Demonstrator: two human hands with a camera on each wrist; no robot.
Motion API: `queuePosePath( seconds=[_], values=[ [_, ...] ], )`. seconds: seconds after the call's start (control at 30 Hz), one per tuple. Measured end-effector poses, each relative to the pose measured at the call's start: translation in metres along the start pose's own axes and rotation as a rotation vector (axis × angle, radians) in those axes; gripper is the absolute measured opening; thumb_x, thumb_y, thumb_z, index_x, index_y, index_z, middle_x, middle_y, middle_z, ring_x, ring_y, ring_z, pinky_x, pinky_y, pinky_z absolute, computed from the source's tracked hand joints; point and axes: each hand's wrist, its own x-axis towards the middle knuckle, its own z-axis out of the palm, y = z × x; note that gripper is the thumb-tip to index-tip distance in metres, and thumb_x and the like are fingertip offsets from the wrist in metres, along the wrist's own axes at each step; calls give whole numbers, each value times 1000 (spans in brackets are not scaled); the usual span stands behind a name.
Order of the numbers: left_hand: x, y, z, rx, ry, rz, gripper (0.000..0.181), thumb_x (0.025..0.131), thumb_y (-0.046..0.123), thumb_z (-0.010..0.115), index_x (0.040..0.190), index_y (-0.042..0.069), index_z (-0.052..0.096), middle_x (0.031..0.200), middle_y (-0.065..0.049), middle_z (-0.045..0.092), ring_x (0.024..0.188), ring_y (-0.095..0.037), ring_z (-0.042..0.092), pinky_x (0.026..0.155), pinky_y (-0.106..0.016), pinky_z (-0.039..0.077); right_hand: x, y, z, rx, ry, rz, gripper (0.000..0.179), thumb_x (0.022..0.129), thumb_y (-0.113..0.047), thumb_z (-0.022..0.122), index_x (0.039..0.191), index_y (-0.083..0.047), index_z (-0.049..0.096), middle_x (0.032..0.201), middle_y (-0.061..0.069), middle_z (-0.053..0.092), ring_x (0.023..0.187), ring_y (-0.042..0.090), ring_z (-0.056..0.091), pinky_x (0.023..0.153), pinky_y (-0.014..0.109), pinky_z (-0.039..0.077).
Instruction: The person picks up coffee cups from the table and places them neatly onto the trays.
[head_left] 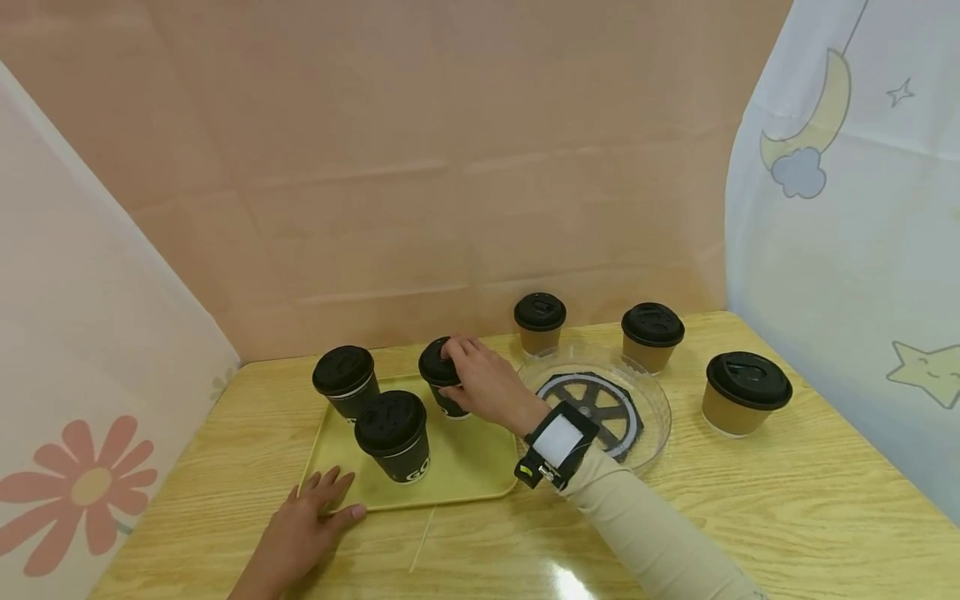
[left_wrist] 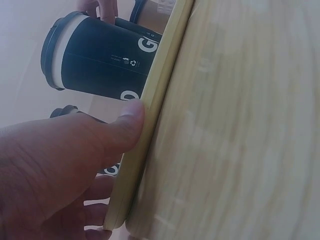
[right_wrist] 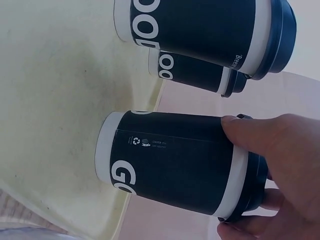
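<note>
My right hand (head_left: pixel 487 385) grips a black lidded paper cup (right_wrist: pixel 172 160) near its top, thumb on one side and fingers round the lid's other side. This cup stands at the back right of a yellow tray (head_left: pixel 472 471); its base looks to be at the tray's surface. Two more black cups are on the tray: one in front (head_left: pixel 401 458) with white lettering, the other at the back left (head_left: pixel 343 372). My left hand (head_left: pixel 303 529) rests at the tray's front left corner, fingers spread in the head view and thumb (left_wrist: pixel 131 122) against the rim.
Right of the tray lies a round clear dish (head_left: pixel 660 433) with a dark, wheel-like pattern. Three brown cups with black lids stand around it: at the back (head_left: pixel 539 340), back right (head_left: pixel 647 354) and far right (head_left: pixel 735 410). Cloth hangs behind and on both sides.
</note>
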Motion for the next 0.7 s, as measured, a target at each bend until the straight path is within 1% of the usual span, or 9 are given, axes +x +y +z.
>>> queuePosePath(
  seconds=[0.2, 0.3, 0.4, 0.53, 0.7],
  values=[
    [-1, 2, 0, 13, 0, 6, 71, 87, 58, 61, 138, 9, 56, 147, -25, 45, 138, -54, 32, 109, -72, 21, -1, 2, -1, 12, -3, -10, 47, 85, -31, 76, 119, -7, 54, 118, 10, 60, 108, 25, 61, 87, 38, 56],
    [0, 2, 1, 14, 0, 5, 71, 87, 58, 61, 138, 9, 56, 147, -25, 44, 139, -54, 31, 109, -72, 21, -1, 3, -3, 12, -11, 0, 55, 84, -35, 77, 124, -6, 53, 122, 10, 58, 111, 26, 59, 91, 40, 54],
    [0, 1, 1, 8, 1, 6, 71, 87, 58, 61, 138, 9, 56, 148, -24, 44, 139, -54, 31, 110, -72, 20, -1, 7, -7, 10, -31, 23, 67, 83, -41, 77, 132, -6, 49, 130, 12, 54, 118, 28, 56, 99, 44, 50],
    [0, 0, 1, 10, 5, 12, 71, 87, 57, 61, 138, 9, 56, 147, -25, 44, 139, -54, 31, 110, -72, 21, -1, 14, -16, 7, -38, 56, 83, 80, -49, 76, 142, -6, 43, 141, 17, 48, 130, 34, 48, 107, 50, 43],
    [-1, 0, 0, 7, 11, 16, 70, 87, 56, 61, 138, 8, 55, 147, -25, 45, 139, -53, 31, 111, -71, 20, -4, 30, -30, -36, -13, 91, 91, 77, -56, 74, 146, -8, 39, 147, 17, 45, 137, 37, 42, 110, 55, 39]
  ],
)
